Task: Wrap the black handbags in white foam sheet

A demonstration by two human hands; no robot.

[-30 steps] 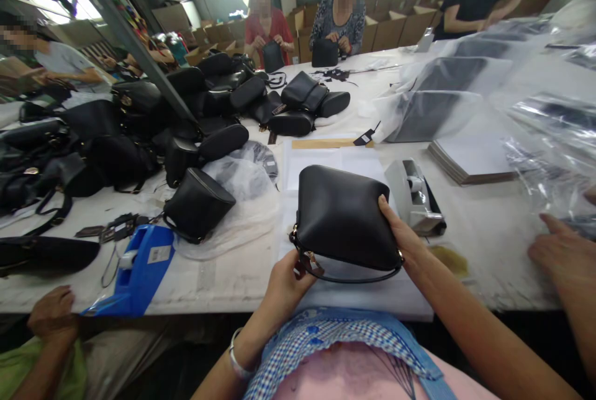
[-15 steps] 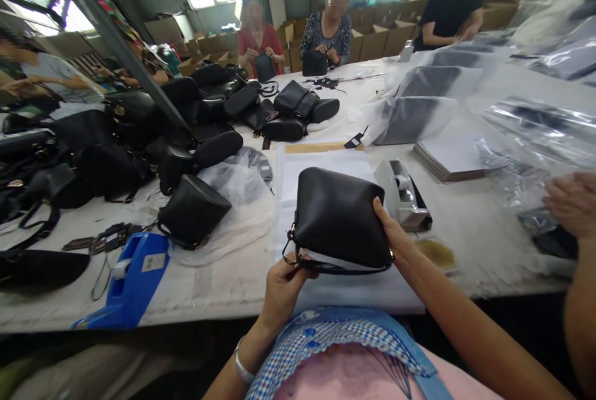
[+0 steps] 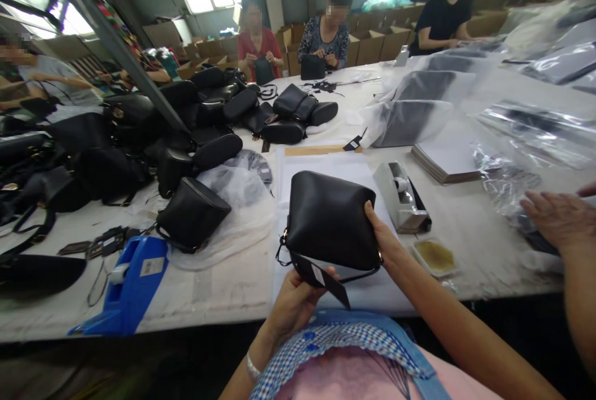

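The near tabletop [image 3: 233,288] lies open between blue dispenser [image 3: 133,288] and held bag [image 3: 333,220], whose right side a grey dispenser [image 3: 412,217] crowds.

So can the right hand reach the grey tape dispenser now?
Probably yes: the grey tape dispenser sits close beside the right hand, nothing visible between, though it holds the black bag.

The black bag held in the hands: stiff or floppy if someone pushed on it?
The black bag would probably give a little yet keep its shape, as its side bulges smoothly. Its smooth, shiny surface might be slippery. The thin strap bows away from the bag, so it would likely flop about.
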